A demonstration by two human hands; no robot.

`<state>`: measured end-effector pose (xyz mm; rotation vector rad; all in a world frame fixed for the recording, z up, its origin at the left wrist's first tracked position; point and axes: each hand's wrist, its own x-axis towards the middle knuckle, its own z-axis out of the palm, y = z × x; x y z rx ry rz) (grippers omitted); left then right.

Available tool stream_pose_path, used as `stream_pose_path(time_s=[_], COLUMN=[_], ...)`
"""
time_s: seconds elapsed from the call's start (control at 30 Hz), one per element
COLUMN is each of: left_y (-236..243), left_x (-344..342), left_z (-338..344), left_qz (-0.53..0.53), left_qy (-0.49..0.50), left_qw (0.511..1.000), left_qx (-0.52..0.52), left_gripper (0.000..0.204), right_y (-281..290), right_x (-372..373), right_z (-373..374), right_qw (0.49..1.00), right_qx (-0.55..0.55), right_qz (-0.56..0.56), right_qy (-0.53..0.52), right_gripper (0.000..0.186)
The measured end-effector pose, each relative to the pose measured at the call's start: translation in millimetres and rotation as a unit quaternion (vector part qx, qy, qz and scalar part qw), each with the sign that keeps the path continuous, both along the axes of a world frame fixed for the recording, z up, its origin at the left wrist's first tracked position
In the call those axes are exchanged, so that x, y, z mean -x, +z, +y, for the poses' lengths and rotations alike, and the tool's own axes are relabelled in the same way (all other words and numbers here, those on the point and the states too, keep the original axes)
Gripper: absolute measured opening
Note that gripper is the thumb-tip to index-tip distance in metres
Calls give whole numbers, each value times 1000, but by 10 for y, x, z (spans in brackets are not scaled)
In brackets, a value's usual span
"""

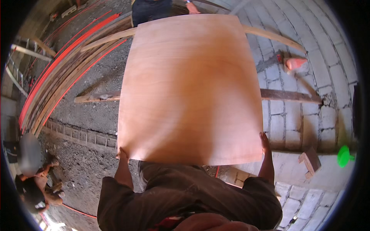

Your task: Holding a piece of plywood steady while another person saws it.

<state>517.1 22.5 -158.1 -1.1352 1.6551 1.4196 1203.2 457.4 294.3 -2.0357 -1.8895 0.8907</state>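
Note:
A large pinkish plywood sheet (189,88) fills the middle of the head view, with a wooden plank (285,35) and a darker beam (289,96) running crosswise beyond its sides. My left hand (122,153) grips the sheet's near left corner. My right hand (265,142) holds its right edge a little above the near corner, the fingers along the rim. The sheet's near edge lies close in front of my body. At the far end, another person in dark clothes (152,9) has a hand (192,8) at or just behind the edge.
Long timbers (69,77) and red rods (46,84) lie at left over gravel, near a metal ladder-like frame (77,134). A crouching person (34,190) is at lower left. Right are grey blockwork (320,65), a red-pink object (296,64), a brown block (310,161) and a green item (343,156).

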Motion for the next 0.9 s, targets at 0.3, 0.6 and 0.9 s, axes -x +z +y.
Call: stream_pose_path(time_s=[0.3, 0.6, 0.9], left_y=[-434, -303, -791], left_x=[1, 115, 285], left_z=[71, 293, 534], left_qz=[25, 14, 10], left_qy=[-27, -87, -119], left_qw=[999, 994, 992], left_qx=[-27, 70, -35], left_gripper=[78, 85, 77], right_y=[158, -497, -506], right_x=[384, 507, 507], right_z=[428, 1617, 1478], right_qw=[975, 924, 915], right_qx=[-10, -127, -123], right_qz=[-221, -360, -381], right_qy=[16, 11, -39], right_gripper=[73, 84, 93])
